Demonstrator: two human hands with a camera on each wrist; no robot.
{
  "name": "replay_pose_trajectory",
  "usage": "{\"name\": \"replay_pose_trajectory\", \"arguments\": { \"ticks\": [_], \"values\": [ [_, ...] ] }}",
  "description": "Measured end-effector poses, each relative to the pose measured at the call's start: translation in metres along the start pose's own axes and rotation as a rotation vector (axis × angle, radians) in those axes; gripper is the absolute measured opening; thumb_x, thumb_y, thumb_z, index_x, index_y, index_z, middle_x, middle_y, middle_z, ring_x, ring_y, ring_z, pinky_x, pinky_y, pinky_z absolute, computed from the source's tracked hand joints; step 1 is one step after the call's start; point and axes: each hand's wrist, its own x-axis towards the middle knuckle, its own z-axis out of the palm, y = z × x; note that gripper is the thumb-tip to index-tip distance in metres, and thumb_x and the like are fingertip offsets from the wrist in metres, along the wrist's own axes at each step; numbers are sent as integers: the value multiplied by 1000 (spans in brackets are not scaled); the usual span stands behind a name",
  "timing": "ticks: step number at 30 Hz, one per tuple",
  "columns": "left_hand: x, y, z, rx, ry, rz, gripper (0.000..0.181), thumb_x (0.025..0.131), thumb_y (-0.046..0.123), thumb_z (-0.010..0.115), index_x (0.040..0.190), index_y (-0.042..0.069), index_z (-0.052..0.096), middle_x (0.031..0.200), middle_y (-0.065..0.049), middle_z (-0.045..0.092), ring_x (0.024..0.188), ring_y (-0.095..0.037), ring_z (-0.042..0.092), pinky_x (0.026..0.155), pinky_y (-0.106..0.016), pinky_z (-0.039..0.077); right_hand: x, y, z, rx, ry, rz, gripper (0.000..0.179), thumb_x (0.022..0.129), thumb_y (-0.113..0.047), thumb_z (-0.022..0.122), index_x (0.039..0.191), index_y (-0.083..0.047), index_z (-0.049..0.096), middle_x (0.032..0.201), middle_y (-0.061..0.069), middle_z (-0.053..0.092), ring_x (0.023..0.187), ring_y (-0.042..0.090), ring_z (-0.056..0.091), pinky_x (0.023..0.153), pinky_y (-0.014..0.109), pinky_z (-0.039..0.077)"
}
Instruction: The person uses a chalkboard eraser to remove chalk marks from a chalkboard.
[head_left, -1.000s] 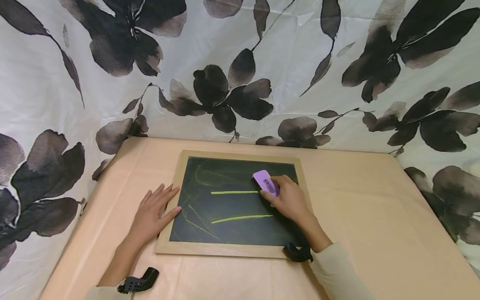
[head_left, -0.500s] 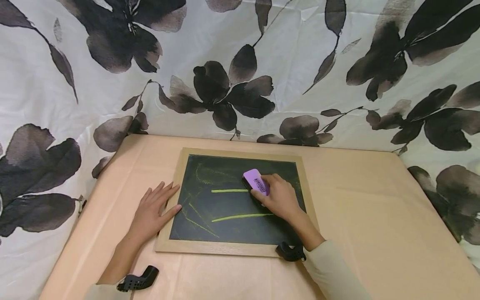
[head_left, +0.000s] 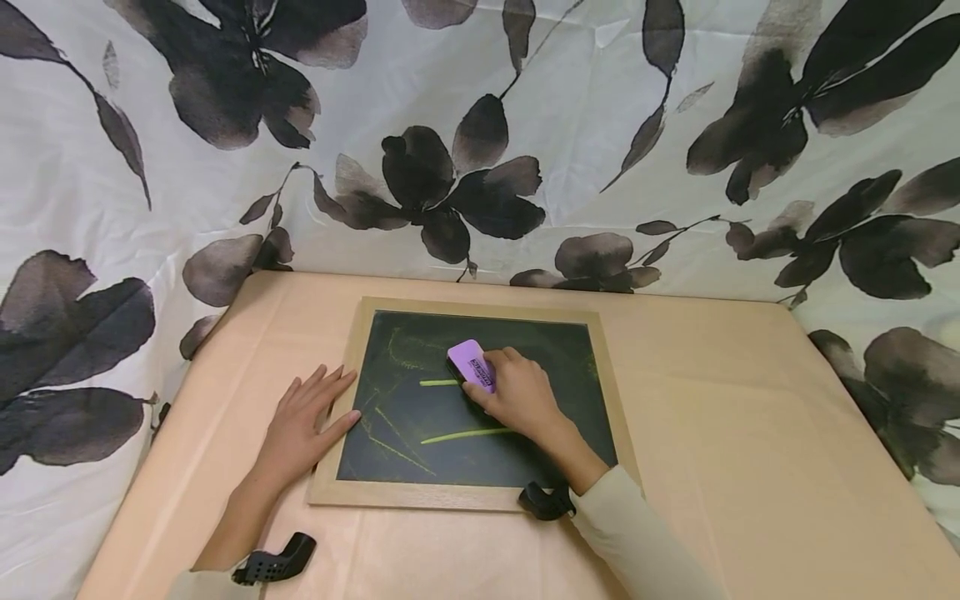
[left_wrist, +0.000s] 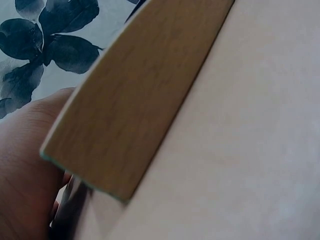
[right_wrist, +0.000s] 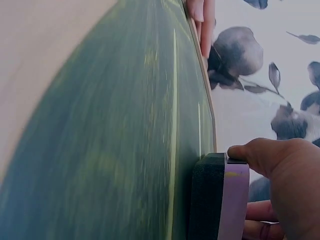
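A wood-framed chalkboard (head_left: 480, 460) lies on the table. Two yellow-green chalk lines run across it, with fainter yellow smears near its left side. My right hand (head_left: 525, 396) grips a purple and black eraser (head_left: 471, 363) over the upper chalk line, hiding part of that line. In the right wrist view, the eraser's black felt side (right_wrist: 207, 195) faces the board and the thumb holds its end. With fingers spread, my left hand (head_left: 303, 433) rests on the left edge of the frame. The left wrist view shows the wooden frame's edge (left_wrist: 130, 100) beside that hand.
The table (head_left: 750, 433) has a plain peach covering. Behind it and along the sides hangs a white cloth (head_left: 585, 150) with dark flowers. A black wrist device (head_left: 276, 560) sits on the left wrist, another black device (head_left: 546, 502) on the right.
My right hand has slid the eraser left along the upper chalk line, and less of that line shows now. The left hand has stayed on the frame.
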Motion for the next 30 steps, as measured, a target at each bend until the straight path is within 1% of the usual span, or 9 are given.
{"name": "replay_pose_trajectory", "arguments": {
  "ticks": [4,9,13,17,26,30],
  "values": [
    [0,-2,1,1,-3,2,61,90,39,65,144,18,46,144,-14,45,139,-36,27,113,-54,11,4,-12,6,3,-8,-20,54,83,-43,71,117,-2,66,99,11,65,69,21,60,55,36,51],
    [0,-3,1,4,-6,6,61,90,39,65,144,18,46,144,-14,45,139,-35,27,113,-54,11,8,-25,12,7,-14,-25,53,83,-44,70,117,-3,66,100,10,65,70,21,60,56,36,51],
    [-1,-3,-1,8,-5,8,60,90,39,65,143,17,47,144,-15,45,139,-36,27,113,-54,11,11,-34,16,8,-23,-33,54,84,-45,69,118,-4,66,100,10,64,70,21,60,56,36,52],
    [-2,-3,-2,14,-5,9,60,90,38,65,142,15,48,143,-15,45,138,-36,28,113,-54,11,13,-44,20,-1,-27,-59,52,84,-45,68,117,-4,66,98,9,64,68,19,59,55,35,51],
    [-3,-5,-2,-2,3,17,59,89,37,66,141,14,50,143,-15,46,138,-37,28,113,-55,12,15,-65,26,-40,-32,-106,51,84,-46,68,115,-4,66,94,8,63,69,19,59,55,35,52],
    [-3,-3,-3,-2,5,20,58,89,37,66,140,13,50,142,-15,47,137,-37,29,112,-56,12,12,-70,26,-27,-57,-125,53,83,-47,68,117,-6,67,92,5,62,68,16,57,53,32,49]
  ]
}}
